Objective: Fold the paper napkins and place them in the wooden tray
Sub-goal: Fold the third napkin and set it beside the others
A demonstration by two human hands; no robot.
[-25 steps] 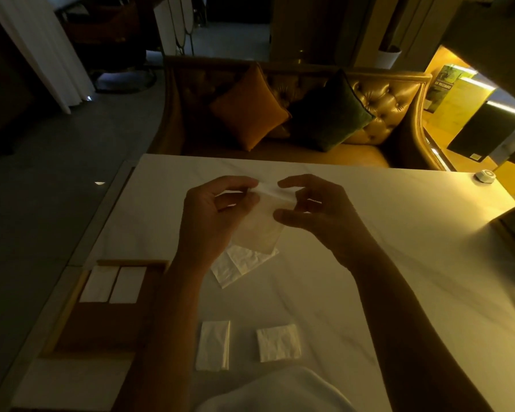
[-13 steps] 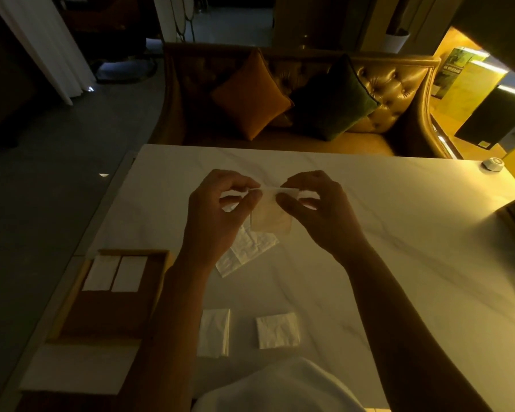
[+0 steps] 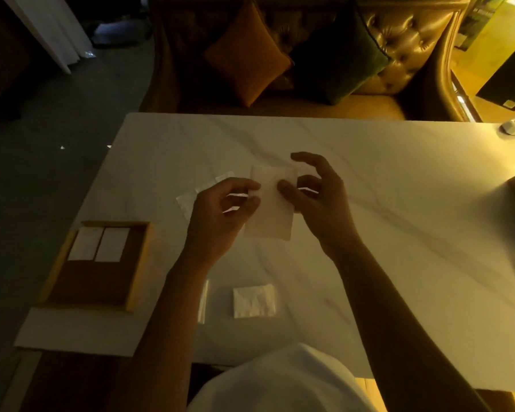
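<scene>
The left hand (image 3: 220, 215) is pinching the pale rectangular paper napkin (image 3: 272, 217) while the right hand (image 3: 318, 200), thumb newly shifted onto its face, is pinching alongside, suggesting creasing is underway.

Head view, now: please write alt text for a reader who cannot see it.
The left hand and right hand hold a paper napkin by its sides over a white marble table. To the left, a wooden tray holds two folded napkins side by side; another napkin lies nearer the person.
</scene>
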